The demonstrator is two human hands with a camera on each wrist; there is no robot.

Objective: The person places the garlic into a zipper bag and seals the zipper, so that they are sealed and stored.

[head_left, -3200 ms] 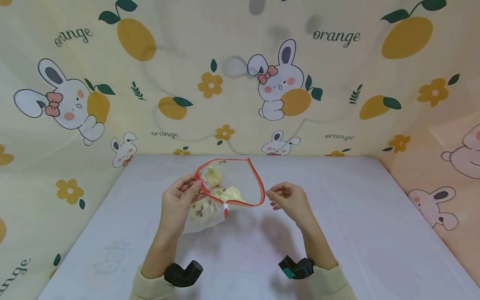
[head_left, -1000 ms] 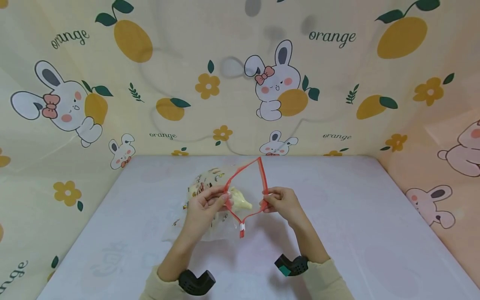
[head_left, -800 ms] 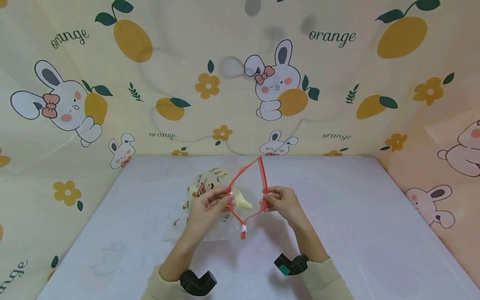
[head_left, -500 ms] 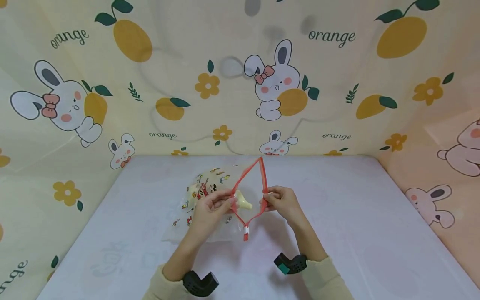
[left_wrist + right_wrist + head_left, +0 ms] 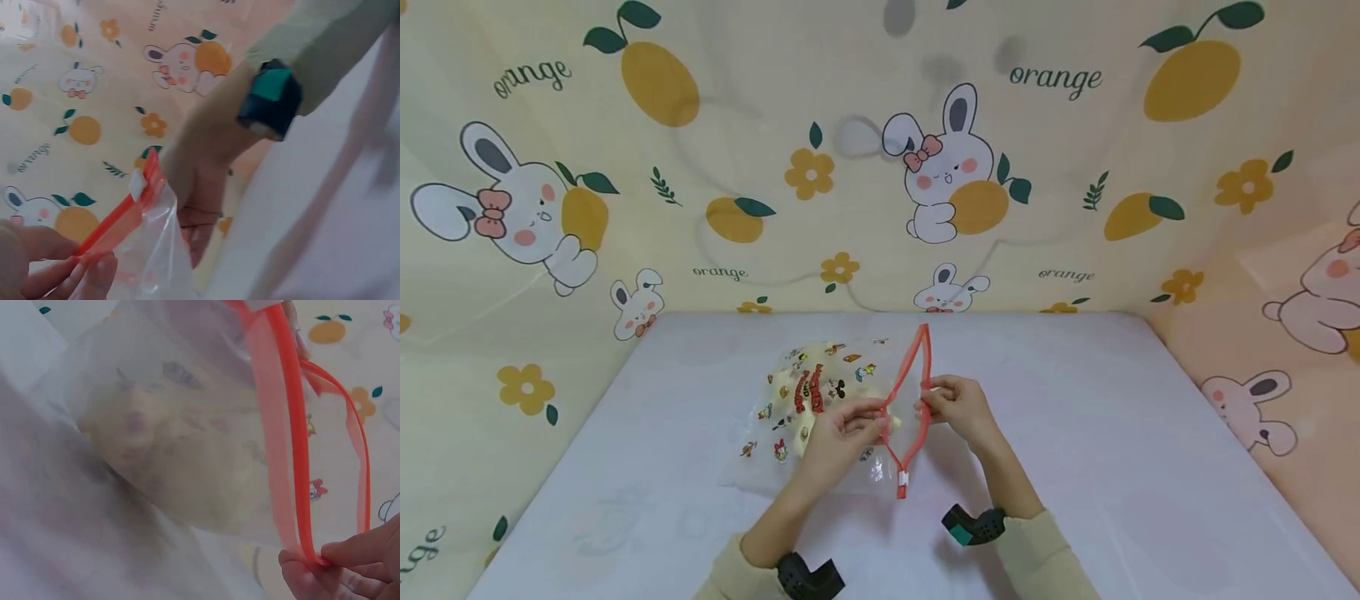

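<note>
A clear slider-zip bag (image 5: 850,375) printed with small cartoon figures and red lettering lies tilted on the table, its mouth facing right. Pale yellow lumpy things (image 5: 206,475) show through the plastic. My left hand (image 5: 841,433) pinches the near-left side of the red zip strip (image 5: 926,358). Thumb and fingers of my right hand (image 5: 962,408) pinch the opposite side. Between them the mouth is a narrow diamond gap. At the lower corner of the strip sits the white slider (image 5: 903,479), which the left wrist view also shows close to the left fingertips.
A white-covered table (image 5: 1075,467) spreads around the bag. Behind it and at both sides hangs a cloth (image 5: 737,125) printed with rabbits and oranges. Black wrist cameras (image 5: 973,526) are worn on both forearms, below the hands.
My right hand has come to grip the zip strip. My left hand has moved right with its side, narrowing the mouth from a wide loop and mostly hiding the yellow contents. The slider corner dropped lower.
</note>
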